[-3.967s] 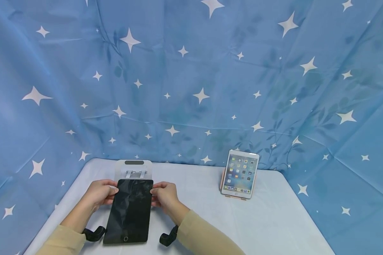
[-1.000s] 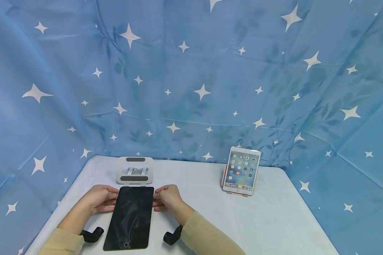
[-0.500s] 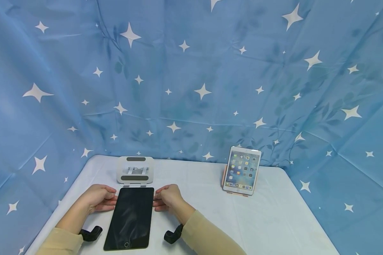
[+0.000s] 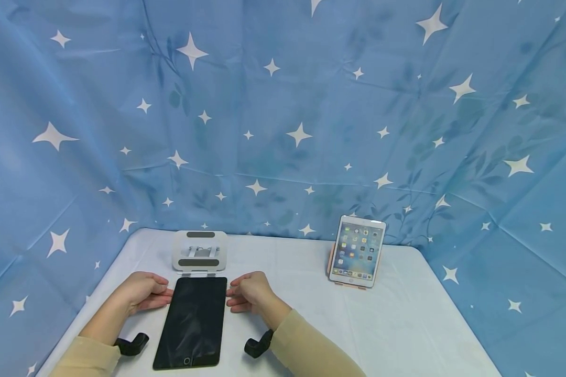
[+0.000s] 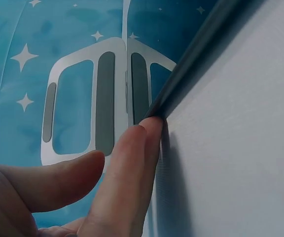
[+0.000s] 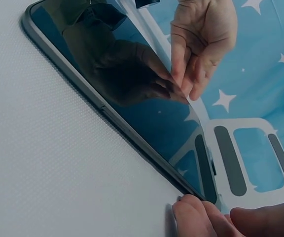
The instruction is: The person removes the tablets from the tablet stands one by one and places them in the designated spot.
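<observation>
A black tablet (image 4: pixel 191 322) with a dark screen lies flat on the white table, its home button toward me. My left hand (image 4: pixel 143 293) is at its left long edge; in the left wrist view the straight fingertips touch the tablet's edge (image 5: pixel 191 54) and the thumb is lifted off. On the opposite side is my right hand (image 4: pixel 252 293), its fingers beside the right edge. The right wrist view shows those fingertips (image 6: pixel 191 215) close to the far corner; contact is hard to tell. Just beyond the tablet's far end stands a white tablet stand (image 4: pixel 176 256) with grey pads.
A white tablet (image 4: pixel 357 251) with a lit home screen leans on a pinkish stand (image 4: pixel 331 262) at the back right. Behind the table (image 4: pixel 292 314) hangs a blue star-patterned curtain (image 4: pixel 283 157). Black straps with camera mounts (image 4: pixel 133 345) sit at both wrists.
Four seconds ago both hands gripped the black tablet, overlapping the stand's lower part. Now it lies flat nearer me, the stand's lower pad shows, and both hands have loosened and drawn slightly apart.
</observation>
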Motion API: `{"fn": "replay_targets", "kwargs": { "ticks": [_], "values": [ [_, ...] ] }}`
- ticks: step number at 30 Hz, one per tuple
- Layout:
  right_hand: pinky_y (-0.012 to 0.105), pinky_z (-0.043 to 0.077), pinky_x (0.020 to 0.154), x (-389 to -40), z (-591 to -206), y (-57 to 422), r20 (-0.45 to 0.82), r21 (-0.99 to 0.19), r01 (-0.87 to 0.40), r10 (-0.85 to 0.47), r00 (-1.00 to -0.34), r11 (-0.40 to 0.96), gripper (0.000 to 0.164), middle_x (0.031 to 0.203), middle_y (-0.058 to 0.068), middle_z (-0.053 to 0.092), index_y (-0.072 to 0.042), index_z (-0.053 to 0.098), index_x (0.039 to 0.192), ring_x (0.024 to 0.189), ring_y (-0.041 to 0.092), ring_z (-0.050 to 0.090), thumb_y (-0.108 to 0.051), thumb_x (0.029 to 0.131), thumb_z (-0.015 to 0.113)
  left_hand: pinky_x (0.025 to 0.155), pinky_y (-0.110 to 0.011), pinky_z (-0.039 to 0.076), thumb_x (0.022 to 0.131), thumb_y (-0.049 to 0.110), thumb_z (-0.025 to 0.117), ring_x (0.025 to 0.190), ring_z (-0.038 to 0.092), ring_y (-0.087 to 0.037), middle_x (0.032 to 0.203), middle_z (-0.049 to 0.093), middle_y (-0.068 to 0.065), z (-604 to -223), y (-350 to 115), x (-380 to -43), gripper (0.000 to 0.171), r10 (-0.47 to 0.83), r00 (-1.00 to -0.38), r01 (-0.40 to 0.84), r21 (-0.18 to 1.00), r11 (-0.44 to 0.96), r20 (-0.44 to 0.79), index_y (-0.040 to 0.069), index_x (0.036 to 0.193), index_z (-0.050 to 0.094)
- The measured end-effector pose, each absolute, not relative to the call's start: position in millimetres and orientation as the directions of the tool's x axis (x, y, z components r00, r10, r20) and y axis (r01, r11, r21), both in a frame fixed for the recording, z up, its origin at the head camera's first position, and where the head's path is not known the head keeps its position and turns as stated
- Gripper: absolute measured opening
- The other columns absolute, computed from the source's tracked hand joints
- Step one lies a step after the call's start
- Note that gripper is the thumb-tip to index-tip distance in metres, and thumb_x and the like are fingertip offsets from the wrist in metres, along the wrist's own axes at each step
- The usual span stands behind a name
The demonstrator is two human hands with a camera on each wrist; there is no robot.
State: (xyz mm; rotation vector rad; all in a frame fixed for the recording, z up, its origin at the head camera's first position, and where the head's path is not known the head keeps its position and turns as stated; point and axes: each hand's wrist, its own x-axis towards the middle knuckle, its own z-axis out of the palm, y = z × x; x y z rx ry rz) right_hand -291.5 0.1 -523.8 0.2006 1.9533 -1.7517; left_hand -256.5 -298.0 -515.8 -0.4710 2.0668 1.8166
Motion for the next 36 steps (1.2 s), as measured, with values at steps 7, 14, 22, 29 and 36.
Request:
{"fn": "replay_targets", "kwargs": {
  "ticks": [7,14,22,29,36],
  "values": [
    [0.04,0.069,0.064,-291,-521,2,-0.467,-0.883,0.438,-0.226,-0.855,0.168,0.015,0.094,0.014,0.082,-0.002,0.072,0.107,0.064,0.019,0.077,0.006,0.095,0.066,0.077,-0.035,0.07,0.104,-0.005,0.051,0.084,0.081,-0.02,0.096,0.081,-0.012,-516,-298,-255,0.041,-0.02,-0.887,-0.46,0.877,0.141,-0.462,-0.023,0.14,0.044],
    [0.042,0.07,0.066,-292,-521,4,-0.47,-0.882,0.443,-0.236,-0.85,0.162,0.02,0.098,0.014,0.082,-0.001,0.072,0.111,0.067,0.021,0.078,0.008,0.094,0.065,0.077,-0.036,0.07,0.105,-0.003,0.052,0.085,0.081,-0.021,0.096,0.08,-0.012,-514,-300,-254,0.042,-0.008,-0.891,-0.449,0.88,0.155,-0.453,-0.023,0.141,0.045],
    [0.043,0.069,0.066,-294,-521,6,-0.485,-0.874,0.459,-0.224,-0.846,0.158,0.021,0.096,0.012,0.082,-0.003,0.073,0.109,0.067,0.021,0.078,0.009,0.094,0.063,0.078,-0.038,0.07,0.108,0.001,0.054,0.086,0.081,-0.02,0.098,0.082,-0.007,-514,-304,-258,0.045,0.0,-0.888,-0.454,0.876,0.163,-0.46,-0.02,0.146,0.043],
    [0.044,0.07,0.067,-294,-518,9,-0.485,-0.875,0.463,-0.236,-0.842,0.146,0.024,0.098,0.012,0.082,-0.003,0.073,0.112,0.068,0.023,0.079,0.009,0.093,0.064,0.082,-0.038,0.069,0.108,0.002,0.053,0.092,0.081,-0.019,0.112,0.081,-0.014,-509,-305,-256,0.045,0.055,-0.903,-0.414,0.898,0.147,-0.425,-0.02,0.146,0.043],
    [0.044,0.07,0.068,-293,-515,13,-0.478,-0.879,0.456,-0.249,-0.843,0.142,0.026,0.102,0.013,0.082,-0.001,0.074,0.119,0.071,0.023,0.079,0.007,0.095,0.064,0.088,-0.04,0.069,0.108,0.006,0.059,0.101,0.081,-0.021,0.124,0.078,-0.019,-503,-297,-254,0.055,0.13,-0.912,-0.377,0.92,0.112,-0.389,-0.019,0.152,0.038]
  ]
}}
